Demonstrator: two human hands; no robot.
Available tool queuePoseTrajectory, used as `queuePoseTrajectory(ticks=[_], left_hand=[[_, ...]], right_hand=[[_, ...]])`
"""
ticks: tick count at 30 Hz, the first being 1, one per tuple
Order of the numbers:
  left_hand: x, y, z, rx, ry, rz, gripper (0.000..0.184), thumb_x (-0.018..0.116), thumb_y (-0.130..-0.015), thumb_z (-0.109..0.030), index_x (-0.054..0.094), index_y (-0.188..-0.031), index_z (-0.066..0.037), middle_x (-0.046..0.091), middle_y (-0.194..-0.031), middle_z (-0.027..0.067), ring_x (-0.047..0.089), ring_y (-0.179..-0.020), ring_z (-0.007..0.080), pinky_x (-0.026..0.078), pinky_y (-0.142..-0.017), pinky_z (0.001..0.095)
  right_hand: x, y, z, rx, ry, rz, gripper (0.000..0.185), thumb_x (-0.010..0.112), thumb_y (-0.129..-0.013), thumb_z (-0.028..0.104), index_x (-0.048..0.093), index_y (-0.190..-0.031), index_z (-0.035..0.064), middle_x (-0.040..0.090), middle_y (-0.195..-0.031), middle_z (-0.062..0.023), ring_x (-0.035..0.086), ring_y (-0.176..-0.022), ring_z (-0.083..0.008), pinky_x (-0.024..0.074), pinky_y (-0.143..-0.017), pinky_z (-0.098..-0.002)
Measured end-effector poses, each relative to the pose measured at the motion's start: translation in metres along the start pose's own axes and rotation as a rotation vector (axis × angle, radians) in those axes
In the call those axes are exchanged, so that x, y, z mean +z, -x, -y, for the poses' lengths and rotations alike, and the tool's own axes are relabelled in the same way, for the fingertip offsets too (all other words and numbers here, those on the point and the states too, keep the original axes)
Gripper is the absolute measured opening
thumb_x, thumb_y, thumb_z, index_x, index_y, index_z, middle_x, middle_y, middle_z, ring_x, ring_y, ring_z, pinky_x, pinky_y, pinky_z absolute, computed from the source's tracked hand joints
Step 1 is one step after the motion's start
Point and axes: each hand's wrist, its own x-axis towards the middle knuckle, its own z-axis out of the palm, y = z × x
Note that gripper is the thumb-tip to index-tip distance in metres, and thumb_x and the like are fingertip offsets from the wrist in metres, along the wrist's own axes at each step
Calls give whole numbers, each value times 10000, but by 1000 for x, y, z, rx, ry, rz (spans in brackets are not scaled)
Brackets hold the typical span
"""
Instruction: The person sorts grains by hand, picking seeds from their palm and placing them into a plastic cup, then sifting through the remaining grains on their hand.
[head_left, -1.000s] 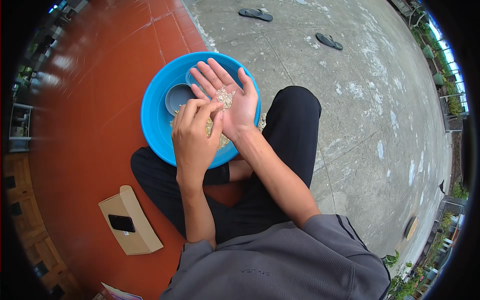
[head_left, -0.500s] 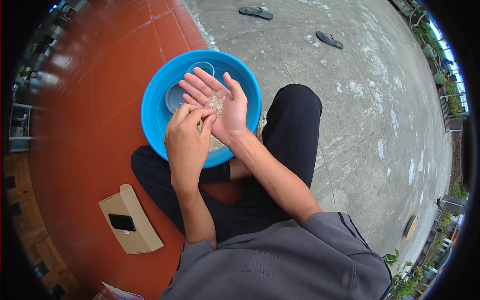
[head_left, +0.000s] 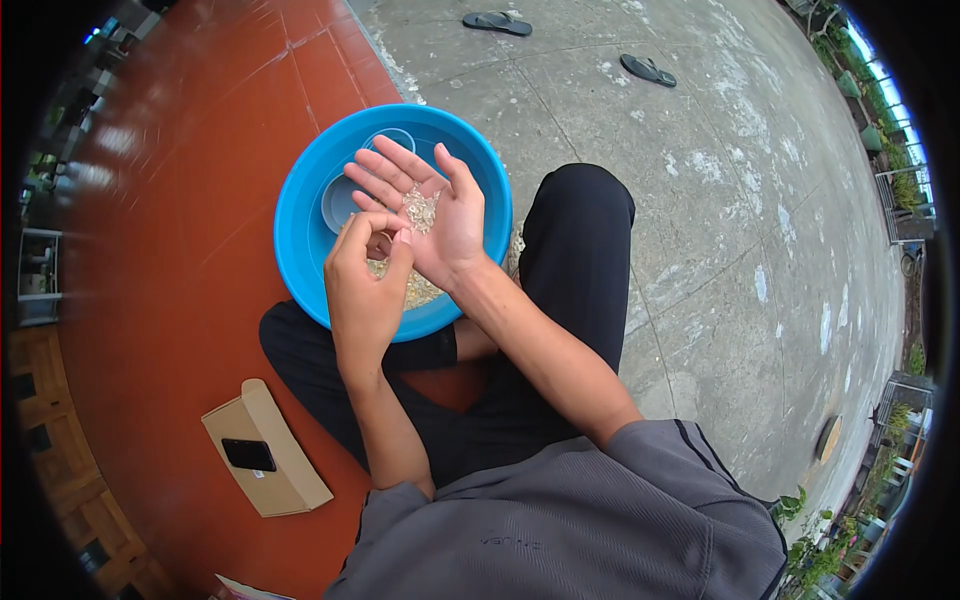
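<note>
My right hand (head_left: 450, 215) is palm up over a blue plastic basin (head_left: 290, 235), its fingers stretched out. A small heap of pale, broken-looking grains (head_left: 420, 208) lies in that palm. Close against it, my left hand (head_left: 365, 285) is closed in a pinch, thumb and forefinger together at the palm's edge; anything between the fingertips is too small to make out. More pale yellowish grains (head_left: 420, 292) lie in the near part of the basin, partly hidden by my hands. A grey bowl (head_left: 338, 207) and a round blue-rimmed container (head_left: 392, 136) sit inside the basin's far side.
The basin rests by my crossed legs (head_left: 580, 230). On the red floor (head_left: 190, 260) to the left, a black phone (head_left: 248, 454) lies on a cardboard box (head_left: 285, 470). Two dark flip-flops, one nearer (head_left: 648, 70) and one farther (head_left: 497, 23), are on the concrete (head_left: 720, 250).
My left hand's fingers have drawn back slightly from the grains in my right palm, curling into a tighter pinch. The whole view has shifted a little.
</note>
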Motion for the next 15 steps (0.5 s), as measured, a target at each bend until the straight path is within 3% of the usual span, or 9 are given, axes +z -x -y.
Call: queuePoseTrajectory(ticks=[4,15], left_hand=[[0,0,0,-35,119,-61,83,758,-1014,-33,717,-1057,25,797,-996,97,718,-872,149,581,-831,321],[11,0,1,-7,120,-140,104,798,-985,-20,761,-1076,15,800,-1012,88,717,-887,159,554,-822,317]], right_hand=[[-2,-2,0,-1,-32,2,760,419,-1154,532,475,-1632,-55,601,-1581,-255,588,-1489,-405,485,-1254,-525],[1,0,0,-4,-55,-17,750,416,-1155,526,480,-1625,-55,611,-1564,-254,609,-1462,-401,489,-1247,-535]])
